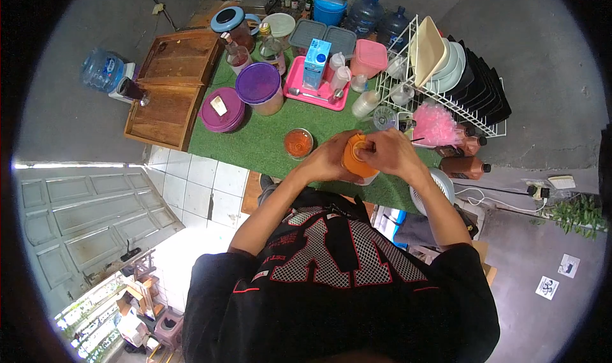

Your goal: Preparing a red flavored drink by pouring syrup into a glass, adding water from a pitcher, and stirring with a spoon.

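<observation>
At the near edge of the green-covered table (pixel 267 136), my left hand (pixel 332 157) is wrapped around the side of a container with an orange lid (pixel 355 164). The fingers of my right hand (pixel 391 152) are on the top of this lid, pinched at its raised middle part. What the container holds cannot be seen from above. Left of my left hand stands a clear cup of amber liquid (pixel 299 143), apart from the hand.
Behind are a pink tray (pixel 313 101) with a blue carton (pixel 316 64), a purple-lidded tub (pixel 260 88) and glass bottles (pixel 272 50). Stacked plastic cups (pixel 367 103) and a white dish rack (pixel 449 97) stand to the right. Wooden trays (pixel 165 114) lie left.
</observation>
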A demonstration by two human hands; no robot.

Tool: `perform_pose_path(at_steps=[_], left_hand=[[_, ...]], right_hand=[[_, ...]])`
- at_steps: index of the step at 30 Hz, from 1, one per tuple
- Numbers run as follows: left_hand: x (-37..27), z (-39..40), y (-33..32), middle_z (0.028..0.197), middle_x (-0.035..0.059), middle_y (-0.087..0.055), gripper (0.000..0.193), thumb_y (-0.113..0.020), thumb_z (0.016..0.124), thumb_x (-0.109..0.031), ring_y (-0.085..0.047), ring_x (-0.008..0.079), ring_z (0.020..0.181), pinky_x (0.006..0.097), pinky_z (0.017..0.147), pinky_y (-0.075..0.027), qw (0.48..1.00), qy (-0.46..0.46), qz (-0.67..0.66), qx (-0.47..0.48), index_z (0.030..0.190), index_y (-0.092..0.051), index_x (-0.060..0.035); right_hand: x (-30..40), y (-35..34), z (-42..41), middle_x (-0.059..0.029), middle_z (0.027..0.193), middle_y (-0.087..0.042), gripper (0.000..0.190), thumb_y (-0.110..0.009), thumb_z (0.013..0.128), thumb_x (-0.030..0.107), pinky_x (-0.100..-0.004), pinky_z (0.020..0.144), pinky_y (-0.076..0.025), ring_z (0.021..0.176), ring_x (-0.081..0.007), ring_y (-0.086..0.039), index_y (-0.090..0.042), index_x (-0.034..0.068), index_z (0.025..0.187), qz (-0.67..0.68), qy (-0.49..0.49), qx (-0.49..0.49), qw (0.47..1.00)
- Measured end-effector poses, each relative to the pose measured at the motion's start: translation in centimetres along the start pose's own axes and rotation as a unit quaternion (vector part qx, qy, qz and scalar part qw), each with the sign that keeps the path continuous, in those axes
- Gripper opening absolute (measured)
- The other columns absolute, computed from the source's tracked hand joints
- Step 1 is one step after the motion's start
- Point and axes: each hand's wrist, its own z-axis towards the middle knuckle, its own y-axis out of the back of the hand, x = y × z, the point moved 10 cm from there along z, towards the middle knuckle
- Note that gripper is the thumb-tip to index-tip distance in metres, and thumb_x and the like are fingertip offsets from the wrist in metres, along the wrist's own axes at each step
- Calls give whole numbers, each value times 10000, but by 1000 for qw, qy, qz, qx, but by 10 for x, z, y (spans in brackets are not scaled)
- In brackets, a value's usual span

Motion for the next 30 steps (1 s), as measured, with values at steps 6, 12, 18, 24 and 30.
perform_pose_path(at_steps=[6,12,18,24,30], left_hand=[[1,2,0,1429,216,-533,1116,-957,554,-417,-507,377,1343,434,1151,-397,999,2,-27,-19,1456,-444,-8],[4,2,2,1392,207,-560,1086,-959,539,-401,-539,369,1304,439,1118,-427,999,5,-5,-45,1431,-469,-23],[0,1,1,1369,205,-569,1067,-957,545,-398,-547,379,1285,443,1108,-435,998,-14,-8,-54,1421,-477,-24],[7,0,-4,1400,210,-546,1092,-951,578,-405,-520,388,1315,446,1123,-424,999,8,-3,-47,1459,-433,-22],[4,-4,-8,1557,246,-397,1316,-966,583,-465,-407,379,1442,421,1200,-342,1000,-21,15,-10,1564,-243,32]], right_hand=[[5,-13,-7,-223,707,-681,333,-638,879,333,-504,702,-549,740,-411,-703,-709,19,795,-106,-70,-12,992],[0,-17,-16,-214,723,-705,333,-618,904,340,-518,692,-549,701,-394,-714,-694,16,920,-99,-127,-67,985],[-6,-23,-27,-220,724,-703,350,-622,909,366,-521,680,-556,702,-400,-714,-694,24,903,-85,-191,-126,970],[-8,-16,-34,-185,731,-707,351,-654,900,388,-519,691,-555,710,-439,-695,-702,41,927,-18,-196,-145,970],[-3,8,-44,-206,1103,-711,336,-758,872,301,-499,848,-522,1000,-414,-681,-701,17,1043,40,-152,-157,975]])
